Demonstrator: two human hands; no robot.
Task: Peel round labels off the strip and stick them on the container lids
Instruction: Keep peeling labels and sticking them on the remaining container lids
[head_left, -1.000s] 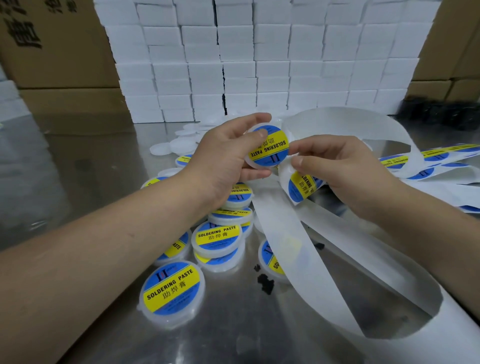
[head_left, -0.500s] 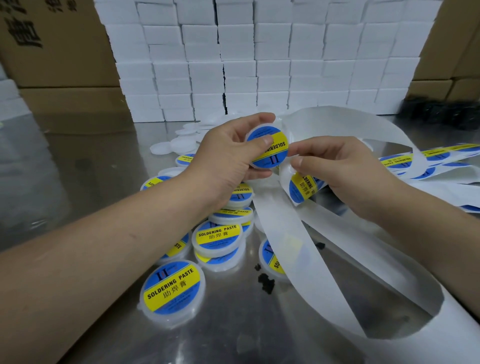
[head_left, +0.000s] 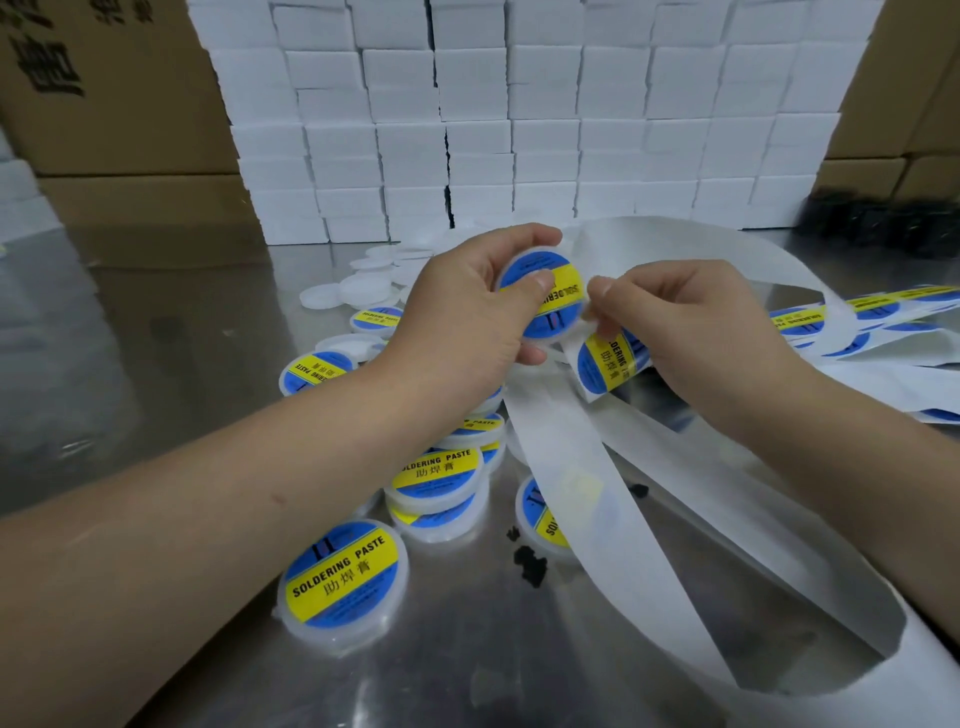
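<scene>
A person's left hand (head_left: 467, 317) closes its grip on a round translucent plastic container (head_left: 551, 321) held above the brushed-steel bench (head_left: 182, 338). The fingers curl behind the tub, and the thumb presses flat on the blue-and-yellow round label (head_left: 565, 291) covering its lid. Just beside it, the right hand (head_left: 691, 332) keeps its grip pinched on the white paper backing strip (head_left: 597, 467), which loops down and away across the bench. The next blue-and-yellow sticker (head_left: 605, 364) curls out on that strip below the fingers, seemingly not yet lifted. The right thumb tip comes close to the lid's rim, though contact cannot be made out. The step in hand appears to be the smoothing-down of a freshly placed label. The next move would call for three things. The finished tub has to be set among the labelled tubs (head_left: 343, 577) heaped by the left forearm. One of the bare white tubs (head_left: 363, 288) lying farther back has to be picked up. The strip then has to be bent sharply enough for the sticker's edge to lift cleanly, so it can be centred on the lid. More sticker-bearing strip (head_left: 831, 317) trails off to the right. A wall of small white boxes (head_left: 519, 130) and brown cardboard cartons (head_left: 104, 104) closes the background.
</scene>
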